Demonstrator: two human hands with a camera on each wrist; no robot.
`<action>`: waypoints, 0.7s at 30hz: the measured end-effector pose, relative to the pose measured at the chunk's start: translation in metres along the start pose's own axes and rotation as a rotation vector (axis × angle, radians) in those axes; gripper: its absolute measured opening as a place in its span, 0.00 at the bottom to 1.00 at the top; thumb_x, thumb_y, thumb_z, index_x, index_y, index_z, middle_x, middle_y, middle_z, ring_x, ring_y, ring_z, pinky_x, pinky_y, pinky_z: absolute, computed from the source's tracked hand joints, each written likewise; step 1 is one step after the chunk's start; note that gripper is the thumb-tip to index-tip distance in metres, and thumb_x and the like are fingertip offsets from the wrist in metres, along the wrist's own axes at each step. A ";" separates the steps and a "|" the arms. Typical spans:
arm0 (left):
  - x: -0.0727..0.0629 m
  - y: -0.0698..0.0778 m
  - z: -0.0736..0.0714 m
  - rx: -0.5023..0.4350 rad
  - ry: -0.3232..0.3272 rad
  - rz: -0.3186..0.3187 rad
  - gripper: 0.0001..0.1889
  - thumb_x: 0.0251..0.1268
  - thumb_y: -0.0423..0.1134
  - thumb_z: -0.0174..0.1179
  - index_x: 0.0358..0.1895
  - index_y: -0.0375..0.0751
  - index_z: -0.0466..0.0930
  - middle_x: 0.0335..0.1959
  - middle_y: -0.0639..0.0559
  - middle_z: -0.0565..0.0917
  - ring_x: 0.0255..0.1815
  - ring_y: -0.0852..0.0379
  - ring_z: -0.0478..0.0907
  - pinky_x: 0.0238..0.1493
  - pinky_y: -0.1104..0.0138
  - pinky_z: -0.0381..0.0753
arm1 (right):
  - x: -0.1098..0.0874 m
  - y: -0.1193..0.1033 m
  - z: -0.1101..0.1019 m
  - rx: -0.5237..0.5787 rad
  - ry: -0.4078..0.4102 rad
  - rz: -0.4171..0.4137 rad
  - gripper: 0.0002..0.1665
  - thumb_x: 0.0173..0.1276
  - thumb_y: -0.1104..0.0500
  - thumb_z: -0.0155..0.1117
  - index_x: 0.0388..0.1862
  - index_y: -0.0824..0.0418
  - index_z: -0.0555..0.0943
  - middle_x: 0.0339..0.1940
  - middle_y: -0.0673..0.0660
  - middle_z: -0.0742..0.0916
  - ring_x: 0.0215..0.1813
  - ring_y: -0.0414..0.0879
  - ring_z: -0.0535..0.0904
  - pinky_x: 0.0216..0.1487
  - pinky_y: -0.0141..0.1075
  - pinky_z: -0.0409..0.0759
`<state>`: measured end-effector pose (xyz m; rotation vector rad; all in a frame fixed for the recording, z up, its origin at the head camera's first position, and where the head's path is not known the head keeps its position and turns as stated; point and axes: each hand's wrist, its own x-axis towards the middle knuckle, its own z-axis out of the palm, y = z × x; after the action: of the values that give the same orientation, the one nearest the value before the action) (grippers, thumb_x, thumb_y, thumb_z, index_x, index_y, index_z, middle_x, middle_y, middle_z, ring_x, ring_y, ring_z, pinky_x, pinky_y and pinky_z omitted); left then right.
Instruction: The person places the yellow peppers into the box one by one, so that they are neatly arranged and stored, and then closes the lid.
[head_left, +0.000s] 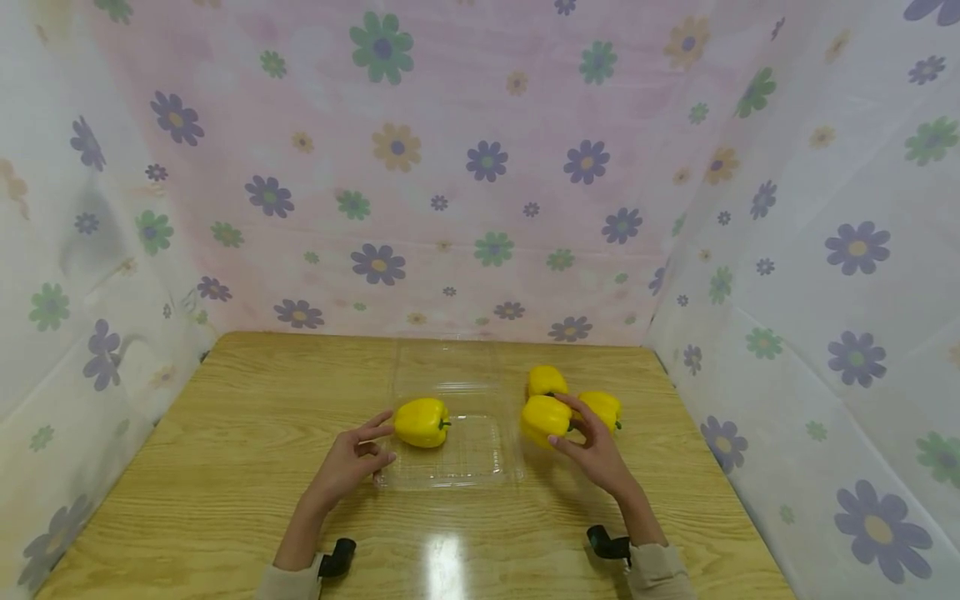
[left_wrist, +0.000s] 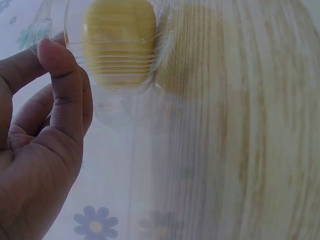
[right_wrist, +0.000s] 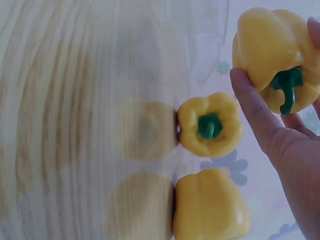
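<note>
A clear plastic clamshell container (head_left: 472,454) lies with its lid (head_left: 446,362) folded back away from me. One yellow bell pepper (head_left: 420,422) sits on its side in the left half, stem to the right. My left hand (head_left: 348,462) holds the container's left edge; in the left wrist view, fingertips (left_wrist: 52,52) meet at the clear rim. On the right, my right hand (head_left: 596,450) grips a second yellow bell pepper (right_wrist: 270,47) between thumb and fingers. The right wrist view shows this pepper raised off the table, its green stem facing the palm.
Behind the right hand, two more yellow bell peppers (head_left: 546,380) (head_left: 602,407) rest on the wood-grain table (head_left: 247,442). Flower-patterned cloth (head_left: 450,208) encloses the back and both sides of the table. Each wrist carries a black camera mount (head_left: 337,557).
</note>
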<state>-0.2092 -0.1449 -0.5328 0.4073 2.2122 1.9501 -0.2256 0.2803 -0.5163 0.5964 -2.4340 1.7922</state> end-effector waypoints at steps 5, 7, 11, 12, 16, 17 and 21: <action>0.000 0.001 0.000 -0.013 -0.001 -0.003 0.28 0.67 0.27 0.66 0.68 0.22 0.71 0.80 0.38 0.59 0.30 0.58 0.74 0.24 0.65 0.82 | 0.000 -0.005 0.002 0.035 -0.016 -0.017 0.39 0.70 0.69 0.66 0.77 0.68 0.62 0.73 0.67 0.67 0.60 0.39 0.77 0.47 0.36 0.87; -0.001 0.001 0.001 -0.018 -0.001 -0.005 0.28 0.66 0.27 0.66 0.68 0.22 0.71 0.81 0.38 0.59 0.30 0.58 0.74 0.24 0.65 0.82 | 0.000 -0.007 0.002 0.049 -0.025 -0.029 0.39 0.70 0.69 0.66 0.77 0.68 0.62 0.73 0.67 0.67 0.60 0.39 0.77 0.47 0.36 0.87; -0.001 0.001 0.001 -0.016 0.000 -0.006 0.28 0.66 0.27 0.65 0.68 0.22 0.71 0.80 0.38 0.59 0.30 0.58 0.74 0.24 0.65 0.82 | -0.001 -0.012 0.004 0.077 -0.044 -0.047 0.39 0.70 0.70 0.66 0.77 0.66 0.63 0.72 0.67 0.68 0.59 0.41 0.78 0.47 0.37 0.88; -0.001 0.001 0.001 -0.014 0.000 -0.007 0.28 0.66 0.27 0.65 0.68 0.22 0.71 0.80 0.38 0.59 0.30 0.58 0.74 0.24 0.66 0.82 | -0.002 -0.013 0.005 0.082 -0.049 -0.051 0.39 0.69 0.70 0.66 0.77 0.65 0.64 0.72 0.67 0.68 0.58 0.41 0.78 0.47 0.37 0.88; -0.001 0.001 0.001 -0.009 0.003 -0.001 0.27 0.67 0.27 0.65 0.68 0.22 0.71 0.80 0.37 0.59 0.30 0.58 0.74 0.24 0.67 0.81 | -0.002 -0.016 0.007 0.099 -0.064 -0.076 0.38 0.69 0.71 0.66 0.76 0.64 0.64 0.71 0.68 0.69 0.58 0.40 0.78 0.48 0.37 0.87; -0.001 0.001 0.001 -0.011 0.001 0.001 0.27 0.67 0.27 0.65 0.68 0.22 0.71 0.80 0.37 0.59 0.30 0.57 0.74 0.24 0.67 0.81 | -0.002 -0.016 0.007 0.102 -0.067 -0.086 0.38 0.69 0.72 0.66 0.76 0.65 0.64 0.70 0.69 0.69 0.58 0.41 0.78 0.49 0.37 0.87; 0.000 0.000 0.001 -0.013 -0.003 0.005 0.27 0.67 0.27 0.65 0.68 0.22 0.71 0.81 0.38 0.59 0.30 0.57 0.75 0.24 0.66 0.82 | 0.000 -0.017 0.010 0.130 -0.080 -0.132 0.37 0.70 0.73 0.64 0.76 0.67 0.64 0.70 0.70 0.69 0.59 0.42 0.78 0.50 0.38 0.87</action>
<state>-0.2089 -0.1439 -0.5332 0.4138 2.1972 1.9636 -0.2179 0.2671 -0.5040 0.8342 -2.2784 1.9177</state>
